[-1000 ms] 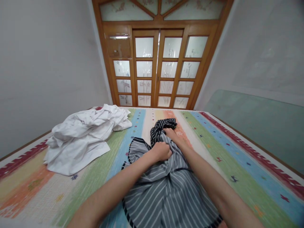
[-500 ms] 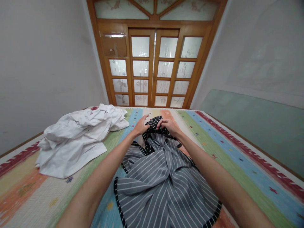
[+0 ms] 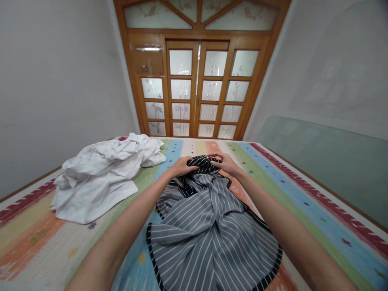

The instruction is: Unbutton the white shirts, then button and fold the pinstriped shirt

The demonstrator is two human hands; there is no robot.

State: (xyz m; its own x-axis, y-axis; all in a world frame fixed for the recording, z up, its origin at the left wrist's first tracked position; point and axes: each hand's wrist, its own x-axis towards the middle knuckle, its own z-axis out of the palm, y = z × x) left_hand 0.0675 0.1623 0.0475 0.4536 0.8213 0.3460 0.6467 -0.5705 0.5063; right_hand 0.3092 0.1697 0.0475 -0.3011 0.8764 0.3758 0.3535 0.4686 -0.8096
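Grip on both ends of the dark band, far edge of the grey cloth: L hand pinches its L end, thumb nearside, fingers behind; R hand has the R end b/w thumb below and fingers reaching over the top. Both look clamped on it, R prob. lightly; some fingertips hidden.

Why two ends: prob. so the band stays level b/w the hands and bunched fabric there can be sorted. Rest of cloth lies loose toward the wearer, twisted mid-way, prob. held down by own weight.

Under it, the striped cover. Off to L, well apart, a crumpled white cloth, prob. kept out of the arms' way. Beyond: doors; green panel at R.

Vs 0.5 s ago: L hand was spread open by the band, now closed on it; R fingers were curled over the top, now straighter. Band sits flatter, lower. Cloth's near part and white cloth abt. same.
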